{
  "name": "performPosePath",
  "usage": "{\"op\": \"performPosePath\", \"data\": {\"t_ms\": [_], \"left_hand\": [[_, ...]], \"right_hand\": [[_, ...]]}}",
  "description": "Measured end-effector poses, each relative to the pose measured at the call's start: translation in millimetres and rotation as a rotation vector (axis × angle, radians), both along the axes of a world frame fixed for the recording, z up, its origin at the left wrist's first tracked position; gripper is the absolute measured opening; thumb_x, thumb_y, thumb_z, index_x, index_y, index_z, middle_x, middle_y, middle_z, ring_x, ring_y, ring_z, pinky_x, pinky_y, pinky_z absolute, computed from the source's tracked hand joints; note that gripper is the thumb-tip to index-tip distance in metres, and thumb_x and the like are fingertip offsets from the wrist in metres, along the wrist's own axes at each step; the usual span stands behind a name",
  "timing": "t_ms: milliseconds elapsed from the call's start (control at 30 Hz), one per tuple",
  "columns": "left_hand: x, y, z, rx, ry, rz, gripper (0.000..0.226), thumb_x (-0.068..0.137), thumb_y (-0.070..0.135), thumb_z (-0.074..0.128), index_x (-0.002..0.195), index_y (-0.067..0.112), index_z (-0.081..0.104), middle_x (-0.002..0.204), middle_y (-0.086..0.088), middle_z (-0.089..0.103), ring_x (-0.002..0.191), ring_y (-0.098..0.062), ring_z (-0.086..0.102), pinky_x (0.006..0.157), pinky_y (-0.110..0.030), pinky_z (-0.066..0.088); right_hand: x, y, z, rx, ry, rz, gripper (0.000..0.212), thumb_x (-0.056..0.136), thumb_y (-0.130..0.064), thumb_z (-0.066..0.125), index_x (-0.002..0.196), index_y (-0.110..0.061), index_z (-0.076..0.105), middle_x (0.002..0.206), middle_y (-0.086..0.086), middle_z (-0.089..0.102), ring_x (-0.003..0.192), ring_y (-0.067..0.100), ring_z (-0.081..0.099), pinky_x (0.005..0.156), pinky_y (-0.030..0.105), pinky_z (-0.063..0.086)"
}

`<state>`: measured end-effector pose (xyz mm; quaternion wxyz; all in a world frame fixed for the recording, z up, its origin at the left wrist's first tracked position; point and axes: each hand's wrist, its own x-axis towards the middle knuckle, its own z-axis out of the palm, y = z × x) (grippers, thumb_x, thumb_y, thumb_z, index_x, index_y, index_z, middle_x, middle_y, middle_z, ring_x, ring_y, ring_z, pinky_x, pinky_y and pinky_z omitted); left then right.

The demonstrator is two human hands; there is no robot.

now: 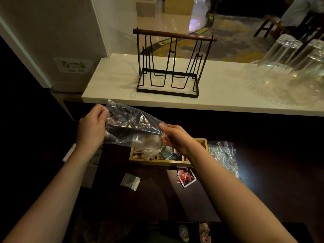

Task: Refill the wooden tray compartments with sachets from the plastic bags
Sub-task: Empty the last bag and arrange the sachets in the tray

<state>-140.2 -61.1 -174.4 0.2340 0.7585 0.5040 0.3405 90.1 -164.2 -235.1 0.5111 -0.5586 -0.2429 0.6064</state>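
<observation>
Two bare forearms fill the foreground, and beyond them a clear plastic bag is held stretched above the wooden tray. One end is gripped by the left hand, fingers curled round the film; the other end is pinched by the right hand between thumb and fingers, directly over the tray's middle. Pale sachets are seen hanging from the bag's lower side into the tray's left compartment; dark sachets lie in the middle compartment, and the right compartment is mostly hidden by the right wrist.

A spill is judged the main risk: the bag's mouth is wider than one compartment, so a fast tip could send sachets over the dividers or onto the dark counter. Strays are already seen on the near side of the tray: a grey packet toward the left and red-and-white packets toward the right.

Room is limited behind the tray by the edge of the white ledge, on which a wire rack stands. Right of the tray a second crumpled bag lies, which could be snagged. Left of the tray, open dark counter is available.
</observation>
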Motion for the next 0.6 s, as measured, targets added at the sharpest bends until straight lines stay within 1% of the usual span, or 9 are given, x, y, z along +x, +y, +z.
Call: {"op": "performPosePath", "data": {"t_ms": [100, 200, 267, 333, 367, 400, 467, 533, 600], "left_hand": [[10.2, -10.0, -5.4, -0.053, -0.098, -0.021, 0.018, 0.100, 0.022, 0.040, 0.087, 0.018, 0.051, 0.078, -0.003, 0.064, 0.054, -0.018, 0.059, 0.043, -0.018, 0.044], [18.5, -24.4, -17.5, -0.088, -0.163, -0.019, 0.018, 0.099, 0.020, 0.040, 0.088, 0.015, 0.053, 0.072, -0.001, 0.062, 0.053, -0.016, 0.057, 0.048, -0.026, 0.045], [20.5, -29.9, -27.9, -0.064, -0.160, -0.020, 0.019, 0.099, 0.019, 0.042, 0.086, 0.013, 0.055, 0.068, -0.003, 0.060, 0.056, -0.016, 0.057, 0.051, -0.029, 0.045], [24.6, -33.9, -37.5, -0.038, -0.134, -0.023, 0.019, 0.098, 0.018, 0.045, 0.085, 0.011, 0.056, 0.066, -0.006, 0.057, 0.057, -0.018, 0.054, 0.050, -0.030, 0.041], [26.5, -35.4, -41.3, -0.029, -0.119, -0.022, 0.018, 0.097, 0.018, 0.046, 0.085, 0.010, 0.057, 0.066, -0.007, 0.057, 0.058, -0.020, 0.054, 0.049, -0.030, 0.040], [28.7, -36.3, -45.3, -0.023, -0.108, -0.025, 0.018, 0.097, 0.018, 0.047, 0.085, 0.010, 0.058, 0.067, -0.008, 0.057, 0.059, -0.021, 0.055, 0.049, -0.030, 0.040], [34.5, -38.6, -51.9, -0.009, -0.090, -0.047, 0.018, 0.096, 0.019, 0.050, 0.084, 0.009, 0.059, 0.069, -0.008, 0.059, 0.062, -0.021, 0.056, 0.052, -0.034, 0.043], [41.4, -40.8, -57.1, -0.014, -0.092, -0.074, 0.017, 0.094, 0.019, 0.053, 0.083, 0.009, 0.061, 0.068, -0.008, 0.061, 0.060, -0.017, 0.055, 0.053, -0.031, 0.041], [47.5, -43.4, -60.7, -0.013, -0.091, -0.095, 0.015, 0.093, 0.017, 0.055, 0.084, 0.008, 0.062, 0.068, -0.007, 0.062, 0.060, -0.016, 0.055, 0.053, -0.026, 0.039]], "right_hand": [[6.6, -10.2, -0.6, 0.010, -0.073, 0.092, 0.028, 0.089, -0.027, 0.063, 0.110, -0.009, 0.065, 0.085, 0.008, 0.061, 0.066, 0.012, 0.056, 0.059, 0.021, 0.050], [12.8, -22.7, -4.6, 0.039, -0.324, 0.065, 0.011, 0.087, -0.023, 0.065, 0.090, -0.013, 0.069, 0.081, 0.001, 0.063, 0.073, 0.013, 0.057, 0.064, 0.025, 0.047], [17.9, -32.9, -9.5, 0.045, -0.455, 0.004, 0.009, 0.086, -0.021, 0.068, 0.085, -0.012, 0.067, 0.082, 0.003, 0.063, 0.075, 0.013, 0.056, 0.067, 0.025, 0.045], [23.9, -45.1, -13.7, 0.056, -0.481, -0.040, 0.009, 0.086, -0.020, 0.067, 0.085, -0.011, 0.065, 0.083, 0.007, 0.063, 0.076, 0.015, 0.059, 0.072, 0.028, 0.048], [26.0, -50.4, -15.3, 0.066, -0.483, -0.053, 0.008, 0.087, -0.018, 0.066, 0.083, -0.011, 0.063, 0.080, 0.007, 0.063, 0.073, 0.013, 0.060, 0.071, 0.027, 0.049], [27.9, -55.5, -16.6, 0.078, -0.474, -0.069, 0.008, 0.087, -0.015, 0.065, 0.081, -0.012, 0.062, 0.075, 0.005, 0.062, 0.067, 0.009, 0.061, 0.065, 0.023, 0.050], [29.7, -65.3, -19.0, 0.101, -0.447, -0.118, 0.009, 0.088, -0.010, 0.063, 0.080, -0.010, 0.059, 0.065, 0.000, 0.059, 0.053, 0.003, 0.057, 0.052, 0.017, 0.046], [31.3, -75.8, -22.2, 0.104, -0.473, -0.197, 0.010, 0.088, -0.007, 0.063, 0.079, -0.008, 0.058, 0.060, -0.002, 0.057, 0.047, 0.004, 0.053, 0.045, 0.017, 0.043], [34.7, -86.7, -27.6, 0.088, -0.493, -0.307, 0.016, 0.087, -0.005, 0.063, 0.074, -0.010, 0.056, 0.062, 0.001, 0.056, 0.048, 0.006, 0.054, 0.044, 0.020, 0.044]]}}
